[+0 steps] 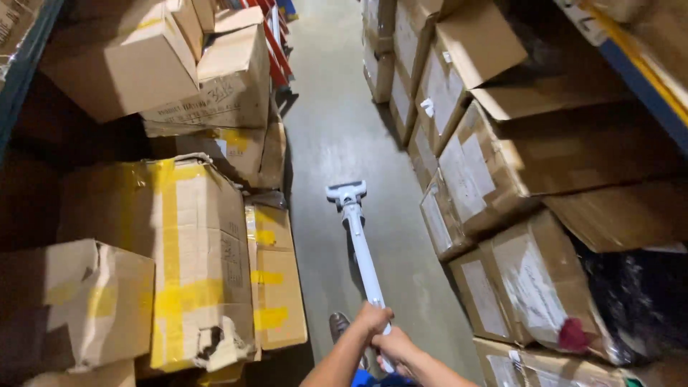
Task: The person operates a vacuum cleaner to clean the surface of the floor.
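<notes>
Head view, looking down the aisle: your left hand (371,317) is wrapped around the white pole of the floor tool (360,251), fingers curled over the top of the shaft. Your right hand (394,345) sits just below it on the same pole, closed around it too, so the two fists stack one against the other. That stacked hold lets you steer the long handle from its near end, and the pole runs away from you at a low slant because the head has to lie flat on the ground. The white head (346,191) rests on the grey concrete floor (337,122) in the middle of the aisle, well ahead of your hands. A shoe (338,326) shows just beside your left wrist. To your left, cardboard boxes with yellow tape (188,265) stand stacked on the floor against the shelving, some torn at the corners. To your right, more cardboard boxes with white labels (473,179) lean out from under a blue shelf beam (645,79), flaps open. Farther down the aisle on the left stands a red frame (276,43), partly hidden by boxes.
</notes>
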